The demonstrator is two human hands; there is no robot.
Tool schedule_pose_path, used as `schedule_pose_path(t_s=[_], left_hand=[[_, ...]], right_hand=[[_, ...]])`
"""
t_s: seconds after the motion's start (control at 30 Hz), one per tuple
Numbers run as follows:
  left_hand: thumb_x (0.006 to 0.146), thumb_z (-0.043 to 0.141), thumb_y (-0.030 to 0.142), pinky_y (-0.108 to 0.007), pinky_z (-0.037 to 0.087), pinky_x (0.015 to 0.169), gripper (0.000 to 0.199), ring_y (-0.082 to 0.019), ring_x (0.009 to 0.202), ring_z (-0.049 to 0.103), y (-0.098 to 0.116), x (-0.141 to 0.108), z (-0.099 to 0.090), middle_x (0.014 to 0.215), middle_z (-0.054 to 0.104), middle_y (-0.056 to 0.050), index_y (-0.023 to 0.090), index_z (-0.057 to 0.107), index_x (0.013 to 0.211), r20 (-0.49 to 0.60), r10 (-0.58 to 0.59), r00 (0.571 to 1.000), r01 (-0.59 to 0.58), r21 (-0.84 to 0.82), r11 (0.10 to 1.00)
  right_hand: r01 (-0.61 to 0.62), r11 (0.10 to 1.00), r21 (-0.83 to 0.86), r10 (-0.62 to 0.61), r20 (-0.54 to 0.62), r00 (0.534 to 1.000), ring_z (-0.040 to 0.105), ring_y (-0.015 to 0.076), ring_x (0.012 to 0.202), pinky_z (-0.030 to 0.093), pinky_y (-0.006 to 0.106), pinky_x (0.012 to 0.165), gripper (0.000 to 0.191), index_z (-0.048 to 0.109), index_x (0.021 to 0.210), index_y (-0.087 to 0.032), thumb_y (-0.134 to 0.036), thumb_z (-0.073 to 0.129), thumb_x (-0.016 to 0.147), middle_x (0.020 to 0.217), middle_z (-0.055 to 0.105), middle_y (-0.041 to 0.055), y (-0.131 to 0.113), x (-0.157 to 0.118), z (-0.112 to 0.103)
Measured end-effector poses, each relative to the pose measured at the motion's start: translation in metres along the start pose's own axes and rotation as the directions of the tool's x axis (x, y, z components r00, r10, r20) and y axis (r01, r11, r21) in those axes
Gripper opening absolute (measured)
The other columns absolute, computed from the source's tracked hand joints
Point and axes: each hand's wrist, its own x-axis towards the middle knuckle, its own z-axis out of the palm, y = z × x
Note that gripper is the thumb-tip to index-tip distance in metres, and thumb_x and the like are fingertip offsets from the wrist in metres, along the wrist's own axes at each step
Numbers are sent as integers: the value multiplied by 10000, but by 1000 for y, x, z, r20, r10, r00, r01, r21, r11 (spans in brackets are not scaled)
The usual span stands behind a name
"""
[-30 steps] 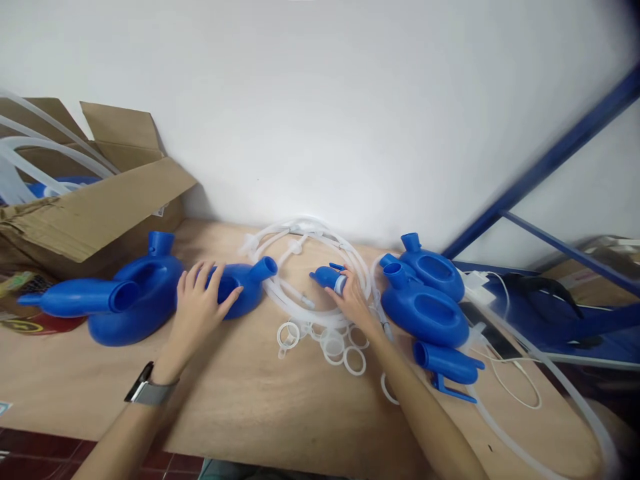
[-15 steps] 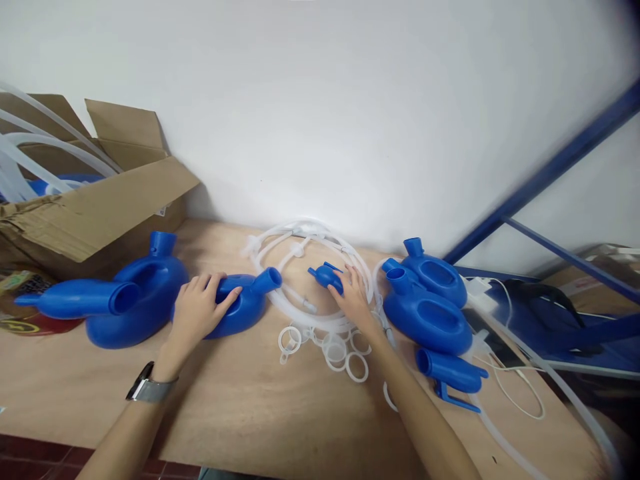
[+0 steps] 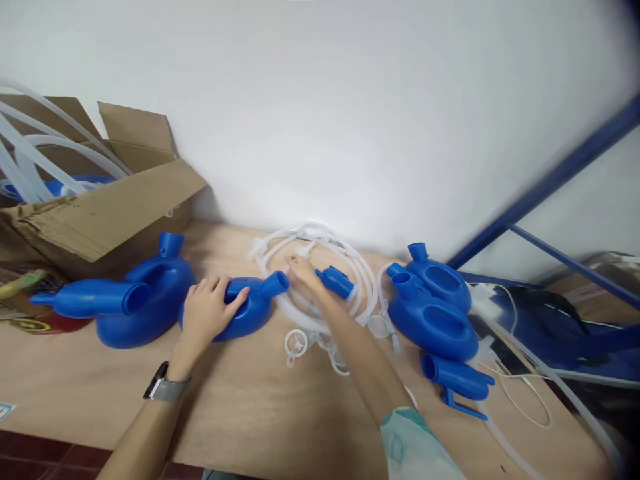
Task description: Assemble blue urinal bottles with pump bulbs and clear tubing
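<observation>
Left hand (image 3: 207, 310): gripping blue rounded plastic bottle (image 3: 251, 319) beneath, likely steadying
Right hand (image 3: 303, 270): over translucent coiled tubing (image 3: 373, 287); grip unclear

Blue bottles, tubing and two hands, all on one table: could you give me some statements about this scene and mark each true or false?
1. The left hand is on a blue bottle. True.
2. The right hand is at the coiled white tubing. True.
3. The right hand grips the small blue fitting. False: it lies beside the right wrist.
4. The watch is on the right wrist. False: it is on the left.
5. The cardboard box is taped shut. False: its flaps stand open.
</observation>
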Motion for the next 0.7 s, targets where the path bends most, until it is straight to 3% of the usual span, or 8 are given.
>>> schedule_pose_path(t_s=[0.1,0.2,0.37,0.43,0.57,0.7], left_hand=[[1056,428,622,-423,418,806,516,-336,932,671,1,0,0,953,733,-113,183,698,1029,-9,-2,1000,2,-13,1000],[1055,434,623,-422,419,807,514,-335,935,672,1,-1,0,938,728,-113,184,699,1019,-12,-1,1000,1,-20,1000],[1052,433,626,-428,421,813,518,-342,943,668,0,0,0,955,737,-123,185,704,1028,2,-17,1000,17,-39,999],[1050,433,625,-429,420,811,517,-346,949,664,0,0,-1,960,739,-125,188,708,1029,14,-27,1000,27,-38,999],[1050,425,622,-426,420,800,523,-347,939,663,1,0,-3,968,737,-133,185,711,1030,28,-24,999,24,-21,999],[1045,421,618,-414,414,781,508,-344,941,668,2,0,-5,953,737,-127,203,714,1023,29,-35,999,35,-11,999]], right_hand=[[-13,993,117,19,-50,999,701,191,931,606,363,821,243,646,1097,-183,-405,671,1001,1089,698,45,-4,-8,-10],[-4,970,243,15,-44,999,707,159,823,580,299,717,243,543,1035,-238,-422,667,935,1072,681,22,-15,-28,-38],[-44,902,429,-9,121,993,743,156,739,623,336,693,574,418,1323,-315,-394,743,856,1224,721,46,-50,-81,-101],[-45,874,484,-41,165,985,745,162,752,593,295,606,640,421,1445,-319,-373,728,886,1293,716,80,-66,-100,-122],[121,813,570,-134,-20,991,729,157,792,516,253,498,606,506,1489,-301,-383,710,924,1355,688,93,-91,-119,-156],[362,859,363,-296,-224,928,647,128,692,360,250,437,475,585,1435,-361,-511,662,990,1193,716,39,-118,-124,-196]])
